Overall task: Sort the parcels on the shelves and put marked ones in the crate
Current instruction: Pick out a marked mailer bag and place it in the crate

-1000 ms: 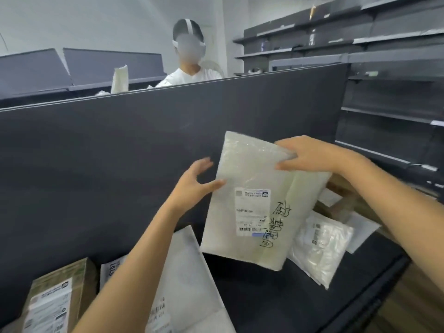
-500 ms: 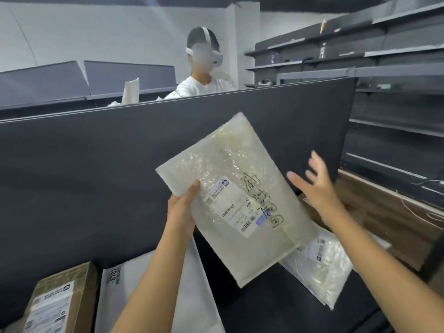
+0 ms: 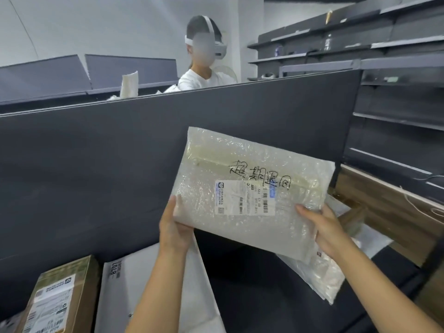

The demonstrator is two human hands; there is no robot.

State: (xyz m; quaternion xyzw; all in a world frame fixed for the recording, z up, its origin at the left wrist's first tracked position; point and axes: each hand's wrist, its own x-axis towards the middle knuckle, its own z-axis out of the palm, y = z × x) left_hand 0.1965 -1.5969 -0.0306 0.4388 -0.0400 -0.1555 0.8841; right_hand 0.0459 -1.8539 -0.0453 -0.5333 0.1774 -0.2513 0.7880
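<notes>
I hold a bubble-wrap parcel up in front of the dark shelf back panel, its long side level. A white shipping label and black handwritten characters face me. My left hand grips its lower left corner, thumb on the front. My right hand grips the lower right edge, thumb on the front too. No crate is in view.
On the dark shelf below lie a brown carton, a white flat parcel and a clear bubble bag. A person in white stands behind the panel. Empty dark shelving lines the right.
The parcel has turned from upright to level with the writing facing me. My right hand let go of its top, came away, then took hold of its lower right edge.
</notes>
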